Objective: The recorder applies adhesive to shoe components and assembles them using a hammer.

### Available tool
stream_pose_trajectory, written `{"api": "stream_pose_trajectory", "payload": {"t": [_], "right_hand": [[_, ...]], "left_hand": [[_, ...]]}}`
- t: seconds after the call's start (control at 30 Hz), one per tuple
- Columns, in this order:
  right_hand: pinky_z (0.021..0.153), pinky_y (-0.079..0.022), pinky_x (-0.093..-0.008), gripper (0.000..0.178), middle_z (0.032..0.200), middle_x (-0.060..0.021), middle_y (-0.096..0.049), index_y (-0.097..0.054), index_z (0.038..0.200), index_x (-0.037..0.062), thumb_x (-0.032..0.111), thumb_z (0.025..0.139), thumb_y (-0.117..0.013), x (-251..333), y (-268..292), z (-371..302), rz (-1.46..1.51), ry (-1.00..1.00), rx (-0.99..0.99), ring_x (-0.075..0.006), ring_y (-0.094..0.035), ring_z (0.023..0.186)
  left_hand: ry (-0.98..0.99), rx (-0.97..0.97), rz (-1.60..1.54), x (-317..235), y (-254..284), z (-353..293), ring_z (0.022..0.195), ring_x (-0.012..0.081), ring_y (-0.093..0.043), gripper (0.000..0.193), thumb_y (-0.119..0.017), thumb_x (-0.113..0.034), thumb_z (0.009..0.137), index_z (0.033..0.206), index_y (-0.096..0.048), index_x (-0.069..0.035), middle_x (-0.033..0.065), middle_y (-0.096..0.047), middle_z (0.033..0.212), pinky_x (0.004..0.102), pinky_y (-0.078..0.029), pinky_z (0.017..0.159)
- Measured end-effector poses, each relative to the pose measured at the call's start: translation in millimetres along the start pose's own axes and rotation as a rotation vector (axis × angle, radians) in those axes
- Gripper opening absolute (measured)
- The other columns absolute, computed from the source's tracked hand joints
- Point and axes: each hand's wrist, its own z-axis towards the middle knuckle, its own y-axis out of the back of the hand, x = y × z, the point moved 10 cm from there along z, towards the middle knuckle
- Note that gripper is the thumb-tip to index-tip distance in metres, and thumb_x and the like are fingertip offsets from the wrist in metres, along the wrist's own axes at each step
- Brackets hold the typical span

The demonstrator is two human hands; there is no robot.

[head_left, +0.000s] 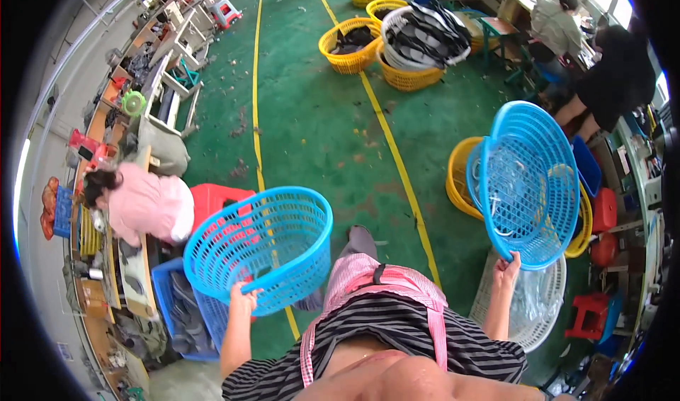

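Observation:
My left hand [243,299] is closed on the near rim of a round blue plastic basket [304,273] with slotted walls, tilted so I look into it. On the other side, my right hand [505,270] grips the lower rim of a second blue basket [484,195], held up nearly on its side with its mouth turned toward me. Through its mesh bottom, parts of the things behind show. Both arms are spread, and the two baskets are well apart. Most of each hand's fingers are hidden behind the rims.
Yellow baskets [350,62] with dark pieces and a heaped white basket [401,59] stand ahead. A white basket [483,295] with clear plastic lies below my right hand. A blue crate [164,287] is at left. One person [152,202] sits left; others work far right. Yellow lines [256,117] mark the green floor.

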Motion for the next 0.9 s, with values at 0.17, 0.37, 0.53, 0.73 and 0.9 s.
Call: {"api": "stream_pose_trajectory", "payload": {"t": [0.17,0.37,0.53,0.73,0.9], "right_hand": [[0.031,-0.019,-0.0189,0.022,0.052,0.0044,-0.037,-0.042,0.067,0.0164,0.013,0.074,-0.063,-125.3,-228.2,-8.3,-0.173,-0.184,0.085,-0.0073,-0.031,0.036],[0.033,-0.015,-0.0195,0.018,0.06,0.0034,-0.043,-0.045,0.072,0.0144,0.009,0.071,-0.062,-285.2,-441.5,3.2,-0.328,-0.405,0.205,-0.0068,-0.03,0.04],[0.032,-0.015,-0.0201,0.019,0.054,0.0037,-0.036,-0.044,0.067,0.014,0.007,0.072,-0.06,-411.9,-626.8,45.0,-0.4,-0.503,0.222,-0.0073,-0.028,0.037],[0.031,-0.014,-0.0212,0.022,0.052,0.0025,-0.034,-0.041,0.064,0.014,0.008,0.076,-0.058,-507.6,-863.2,75.9,-0.472,-0.592,0.304,-0.0078,-0.026,0.037],[0.03,-0.014,-0.019,0.022,0.051,0.0043,-0.035,-0.041,0.065,0.0152,0.007,0.075,-0.059,-579.7,-1036.3,127.1,-0.45,-0.585,0.281,-0.0064,-0.026,0.036]], "left_hand": [[0.185,-0.075,-0.036,-88.2,-135.2,11.9,0.05,0.0203,-0.056,0.053,-0.05,-0.032,0.082,0.115,-0.052,0.01,0.0366,-0.059,0.113,0.0198,-0.037,0.033],[0.36,0.018,-0.052,-212.5,-264.7,61.1,0.052,0.0239,-0.057,0.047,-0.048,-0.03,0.085,0.116,-0.056,0.005,0.0402,-0.056,0.117,0.0196,-0.035,0.034],[0.343,-0.053,-0.115,-322.2,-365.2,117.7,0.054,0.0223,-0.057,0.049,-0.048,-0.031,0.087,0.121,-0.055,0.003,0.0386,-0.056,0.119,0.0192,-0.036,0.034],[0.311,-0.039,-0.346,-490.0,-497.3,148.3,0.058,0.0142,-0.057,0.039,-0.051,-0.025,0.089,0.115,-0.059,0.003,0.0232,-0.064,0.119,0.018,-0.034,0.037],[0.199,0.023,-0.523,-647.3,-599.4,187.2,0.059,0.0181,-0.062,0.036,-0.049,-0.025,0.087,0.109,-0.061,0.002,0.02,-0.065,0.12,0.018,-0.037,0.037]]}}
